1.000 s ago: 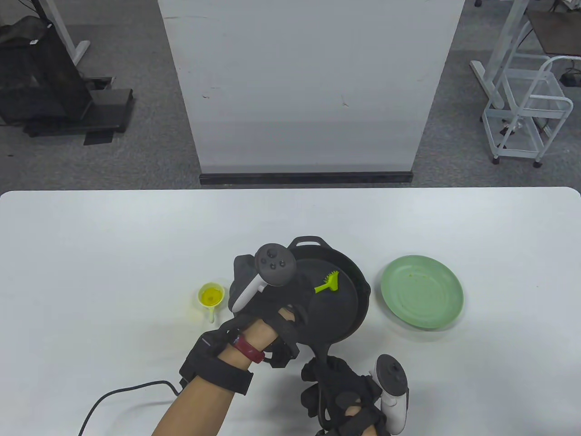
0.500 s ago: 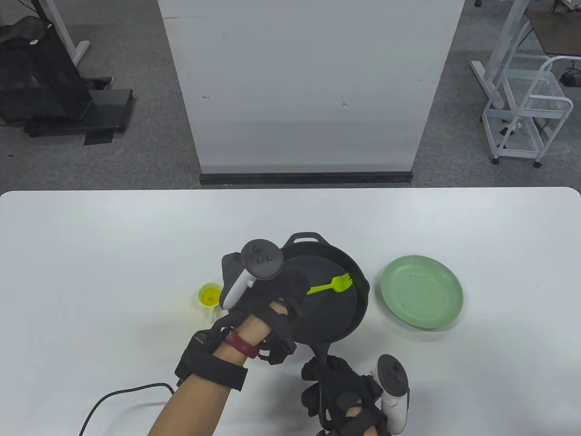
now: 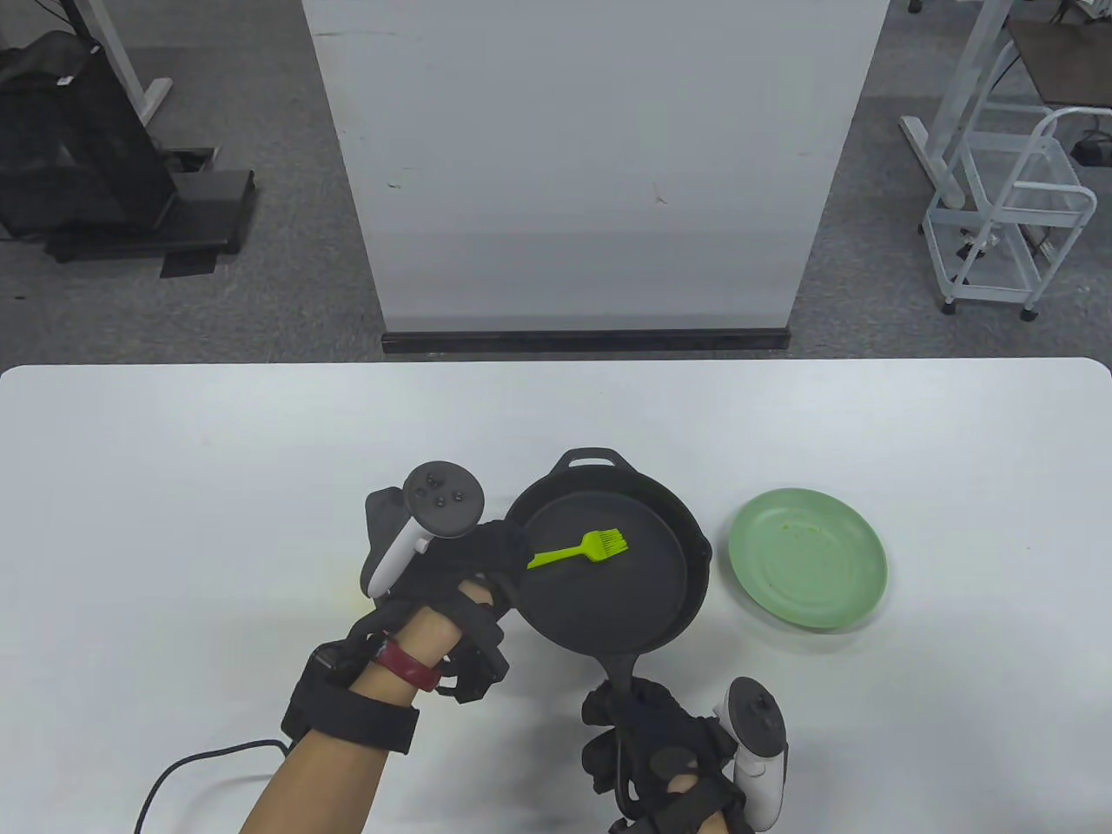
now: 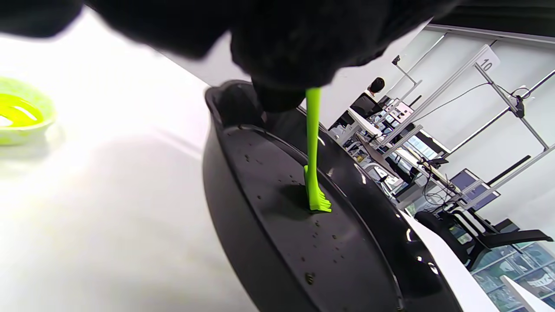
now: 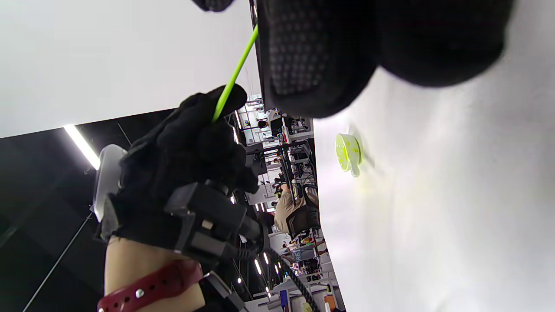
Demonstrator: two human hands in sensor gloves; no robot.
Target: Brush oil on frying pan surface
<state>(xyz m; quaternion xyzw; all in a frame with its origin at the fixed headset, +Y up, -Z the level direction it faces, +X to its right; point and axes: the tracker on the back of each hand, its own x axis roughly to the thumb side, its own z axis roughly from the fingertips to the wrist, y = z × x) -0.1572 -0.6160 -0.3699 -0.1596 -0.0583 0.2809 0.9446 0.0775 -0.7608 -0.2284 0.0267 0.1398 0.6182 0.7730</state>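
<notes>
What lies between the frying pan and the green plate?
Only bare white table separates the frying pan and the green plate, as the table view shows.

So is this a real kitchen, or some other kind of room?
Probably not a kitchen; it looks like a lab or office. The frying pan sits on a plain white table, with gray carpet and a white wire cart behind.

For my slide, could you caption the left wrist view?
Green brush bristles press on the black frying pan, oil cup behind.
</notes>
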